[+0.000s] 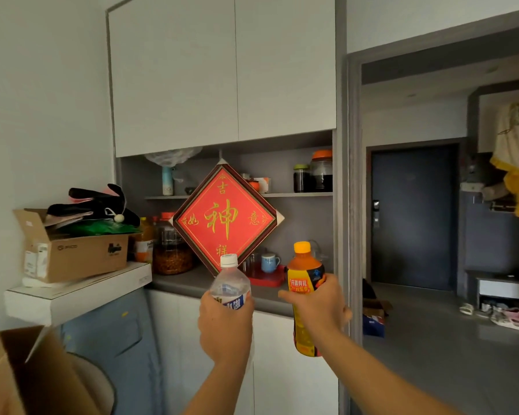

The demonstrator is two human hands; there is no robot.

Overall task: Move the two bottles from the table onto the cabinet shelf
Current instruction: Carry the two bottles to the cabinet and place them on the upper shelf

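— Holding one bottle in each hand, the person is facing the cabinet: the left hand [225,327] is wrapping its fingers [246,302] around the clear water bottle [230,283], and the right hand [318,307] is clenching the orange drink bottle [304,283] at its label. Why upright, do you think?

— Gripped mid-body and kept vertical, caps up, both are probably being readied to go down flat on their bases. Neither is touching the grey shelf surface [180,283] yet; both are hanging in front of it, with the orange one at about 3 o'clock of the clear one and close beside it.

— Where is the room for them?

— The red diamond plaque [226,218] is leaning at 12 o'clock of the clear bottle, and a red tray [267,278] with a blue mug [268,262] is sitting between the two caps. At 10 o'clock a big glass jar [171,253] is crowding the left end beside the cardboard box [72,253]. Bare surface is showing along the front edge, just ahead of the left hand.

— And the right side?

— The cabinet's grey side frame [340,205] is standing just at 3 o'clock of the orange bottle, so that hand is looking tighter for space than the left. The narrow upper shelf [297,194] is already carrying dark jars [312,178].
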